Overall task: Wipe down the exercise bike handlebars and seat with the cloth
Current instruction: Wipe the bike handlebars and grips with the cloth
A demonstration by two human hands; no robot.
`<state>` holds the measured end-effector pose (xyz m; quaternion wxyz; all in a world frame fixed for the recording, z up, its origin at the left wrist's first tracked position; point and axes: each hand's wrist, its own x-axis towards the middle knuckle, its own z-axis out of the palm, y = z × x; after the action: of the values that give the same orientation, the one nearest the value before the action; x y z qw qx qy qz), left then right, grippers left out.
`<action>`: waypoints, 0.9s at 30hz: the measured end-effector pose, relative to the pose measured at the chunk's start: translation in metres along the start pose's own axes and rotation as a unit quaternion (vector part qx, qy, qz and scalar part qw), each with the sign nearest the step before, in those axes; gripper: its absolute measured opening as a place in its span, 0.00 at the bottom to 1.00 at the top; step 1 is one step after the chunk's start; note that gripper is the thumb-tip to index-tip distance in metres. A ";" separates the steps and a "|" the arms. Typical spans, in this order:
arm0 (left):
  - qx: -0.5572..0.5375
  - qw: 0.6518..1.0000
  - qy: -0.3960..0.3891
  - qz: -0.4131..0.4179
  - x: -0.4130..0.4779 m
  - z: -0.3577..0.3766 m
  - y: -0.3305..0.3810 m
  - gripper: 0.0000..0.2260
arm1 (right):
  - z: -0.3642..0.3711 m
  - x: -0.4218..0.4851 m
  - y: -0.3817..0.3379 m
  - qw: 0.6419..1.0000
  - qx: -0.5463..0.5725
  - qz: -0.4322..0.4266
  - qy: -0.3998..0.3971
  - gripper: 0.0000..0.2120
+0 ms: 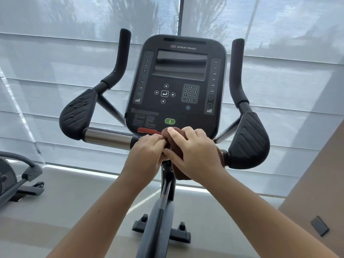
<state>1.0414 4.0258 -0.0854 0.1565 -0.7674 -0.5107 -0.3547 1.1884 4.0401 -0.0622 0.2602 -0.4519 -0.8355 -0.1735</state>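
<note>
Cloth (166,135): brown, bunched on the handlebars (109,136) at centre, below the console's (176,81) 6 o'clock edge. Left hand (147,151) pinches it; right hand (193,153) presses on top, probably gripping. Risk: knuckles bumping the green button (169,121). Seat unseen.

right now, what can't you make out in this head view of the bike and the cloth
- Seat: not in the head view at all, so its state is unknown.
- Brown cloth: mostly hidden under the left hand and right hand, along with the middle of the handlebar.
- Small print on the console: too small to read.
- Machine at the left edge: cut off by the frame.
</note>
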 end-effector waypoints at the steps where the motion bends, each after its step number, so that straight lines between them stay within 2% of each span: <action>1: -0.002 1.000 0.001 0.000 0.000 0.000 -0.001 0.15 | -0.001 -0.002 0.003 1.000 0.002 0.002 0.009 0.23; 7: 0.007 1.000 0.024 0.002 -0.001 0.004 -0.001 0.21 | -0.008 -0.028 0.048 0.996 -0.055 0.033 0.066 0.19; 12: 0.040 0.999 0.011 0.028 -0.010 -0.003 -0.010 0.24 | 0.004 -0.004 -0.001 0.996 -0.024 0.075 0.049 0.20; 15: 0.094 0.996 -0.001 0.006 -0.026 -0.016 -0.029 0.27 | 0.007 0.012 -0.020 0.998 -0.022 0.059 -0.019 0.28; 18: 0.136 0.990 0.008 -0.028 -0.038 -0.033 -0.054 0.27 | 0.000 0.018 0.003 0.987 0.080 -0.018 -0.138 0.40; 20: 0.157 0.987 0.013 -0.034 -0.041 -0.039 -0.069 0.27 | -0.004 0.015 0.018 0.978 0.096 -0.057 -0.179 0.44; 23: 0.169 0.985 0.016 -0.031 -0.040 -0.042 -0.084 0.27 | 0.005 0.015 0.010 0.988 0.044 -0.071 -0.133 0.44; 27: 0.153 0.988 0.024 -0.025 -0.034 -0.041 -0.094 0.24 | 0.026 0.041 -0.041 0.992 0.027 -0.070 -0.102 0.41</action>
<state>0.9343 4.0185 -0.0926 0.2751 -0.7128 -0.5743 -0.2941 1.1281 4.0593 -0.0613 0.1734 -0.4006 -0.8914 -0.1217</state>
